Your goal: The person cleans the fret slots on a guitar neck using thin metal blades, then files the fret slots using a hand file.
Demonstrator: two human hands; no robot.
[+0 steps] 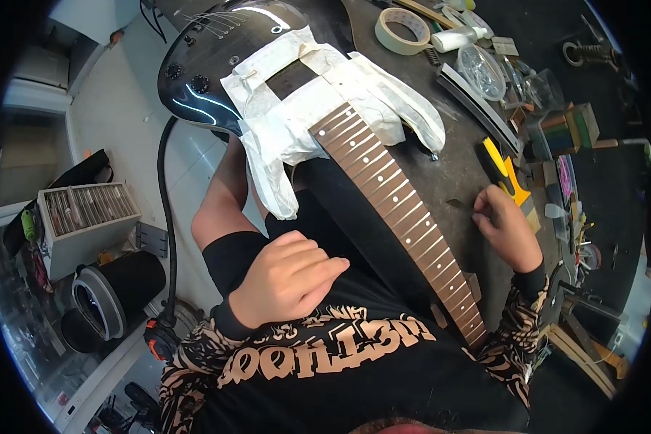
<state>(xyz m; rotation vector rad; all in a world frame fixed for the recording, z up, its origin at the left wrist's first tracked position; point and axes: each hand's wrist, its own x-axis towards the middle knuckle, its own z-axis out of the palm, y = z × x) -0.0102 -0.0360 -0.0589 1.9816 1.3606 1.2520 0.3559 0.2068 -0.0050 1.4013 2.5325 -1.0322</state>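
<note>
A dark electric guitar lies across the bench, its body partly covered with pale masking tape. Its brown fretboard runs diagonally toward my chest, with dot inlays and whitish bands along the frets. My left hand hovers over my lap, left of the neck, its fingers folded together; whatever may be inside is hidden. On the other side of the neck, my right hand is at the bench with curled fingers, thumb close to the index finger. I cannot tell whether it pinches something. A small dark flat piece lies near its fingertips.
Yellow-handled cutters lie just beyond my right hand. A tape roll, a white bottle and a clear plastic cup stand farther back. At left are a box of files, a black hose and a black bin.
</note>
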